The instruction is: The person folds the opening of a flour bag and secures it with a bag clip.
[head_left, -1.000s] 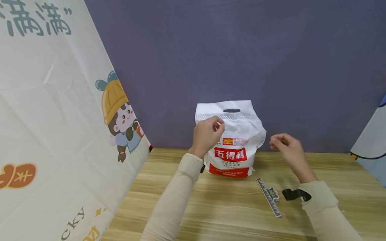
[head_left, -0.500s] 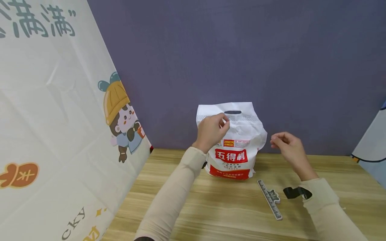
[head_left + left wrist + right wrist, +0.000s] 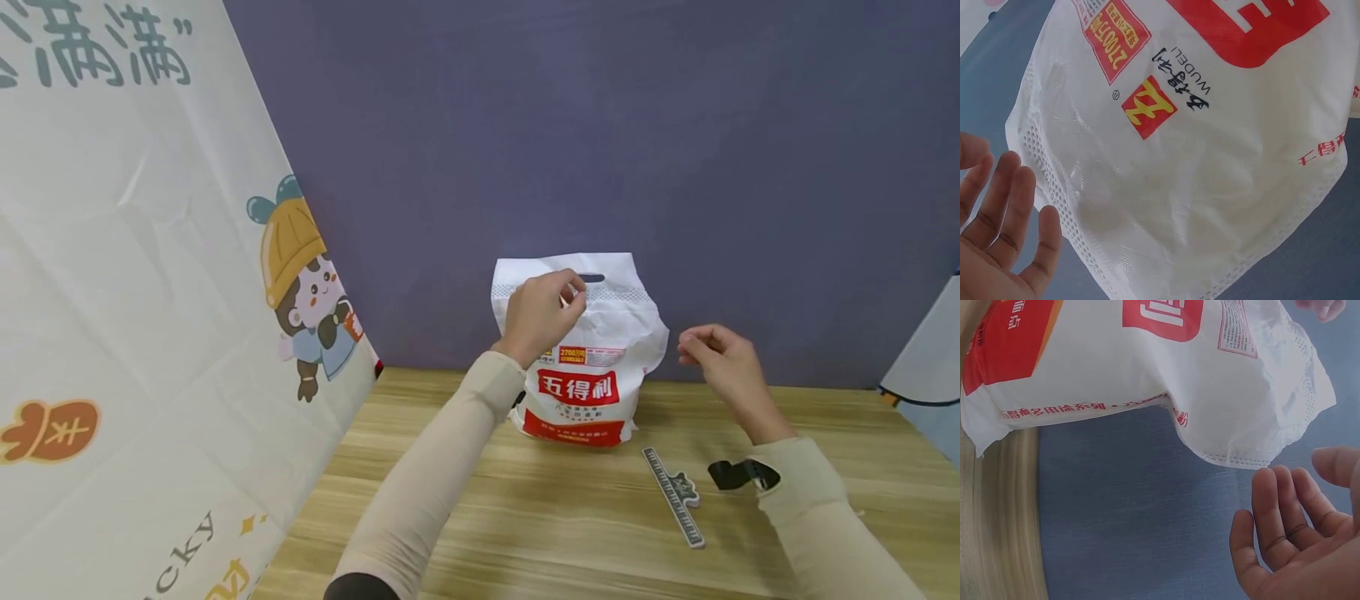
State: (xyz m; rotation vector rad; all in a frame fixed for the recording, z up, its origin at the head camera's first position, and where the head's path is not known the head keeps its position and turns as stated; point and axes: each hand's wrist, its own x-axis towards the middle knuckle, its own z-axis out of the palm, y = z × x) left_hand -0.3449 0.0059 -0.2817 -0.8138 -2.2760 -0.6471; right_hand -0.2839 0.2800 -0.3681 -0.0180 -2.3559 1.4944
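A white flour bag [image 3: 577,358] with red lettering and a cut-out handle stands upright at the back of the table. In front of its upper left part is my left hand [image 3: 542,312], fingers loosely bent; the left wrist view shows these fingers [image 3: 1007,212] beside the perforated top strip, holding nothing. My right hand [image 3: 723,362] hovers to the right of the bag. Its fingers [image 3: 1266,512] are relaxed near the bag's upper corner in the right wrist view, thumb apart, palm bare. A long grey-and-white clip [image 3: 675,498] lies on the table below the right hand.
The wood-grain table [image 3: 555,533] ends at a dark blue-grey backdrop [image 3: 585,125] right behind the bag. A white printed sheet [image 3: 150,292] rises along the left side, and another pale printed sheet [image 3: 930,350] stands at the right edge.
My left hand has moved to the right and slightly up across the front of the bag, toward its handle. The right hand has barely moved; the bag and clip stay in place.
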